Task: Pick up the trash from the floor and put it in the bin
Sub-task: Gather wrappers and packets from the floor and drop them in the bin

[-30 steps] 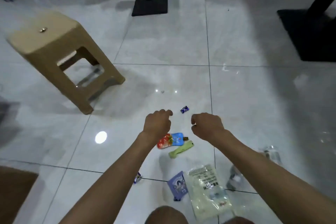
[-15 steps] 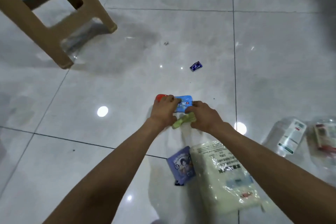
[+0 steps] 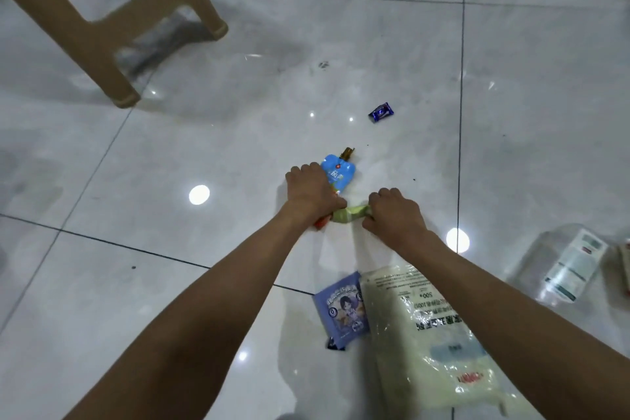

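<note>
On the glossy tiled floor, my left hand [image 3: 312, 193] grips a blue and red drink pouch [image 3: 337, 174] whose brown spout points away from me. My right hand [image 3: 392, 211] grips one end of a pale green wrapper [image 3: 347, 215] that lies between the two hands. Other trash lies around: a small dark blue candy wrapper [image 3: 381, 112] farther off, a purple sachet [image 3: 344, 310] and a large whitish plastic bag [image 3: 429, 334] near me. No bin is in view.
A tan plastic stool [image 3: 85, 10] stands at the upper left. A clear plastic bottle with a white label [image 3: 572, 266] lies at the right, with another package at the right edge [image 3: 625, 259].
Both hands came down from above the floor onto the trash. The left hand has closed on the pouch and turned it spout-away; the right hand has closed on the green wrapper.
</note>
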